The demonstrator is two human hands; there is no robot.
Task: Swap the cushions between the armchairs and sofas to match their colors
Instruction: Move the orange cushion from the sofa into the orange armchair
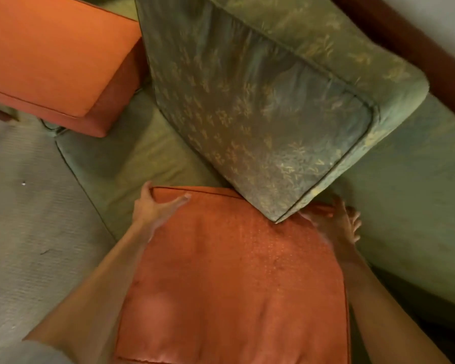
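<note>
Green sofa (pixel 410 195) bearing cushions (pixel 260 101)

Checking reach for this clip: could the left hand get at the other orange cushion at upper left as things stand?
Probably not yet. The left hand grips the near orange cushion's corner and would have to let go first. The far orange cushion lies uncovered beyond open green seat, so nothing else blocks it.

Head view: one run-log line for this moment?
left hand: grips orange cushion far-left corner | right hand: holds its far-right corner | green patterned cushion: corner overlaps it | second orange cushion: far left
</note>
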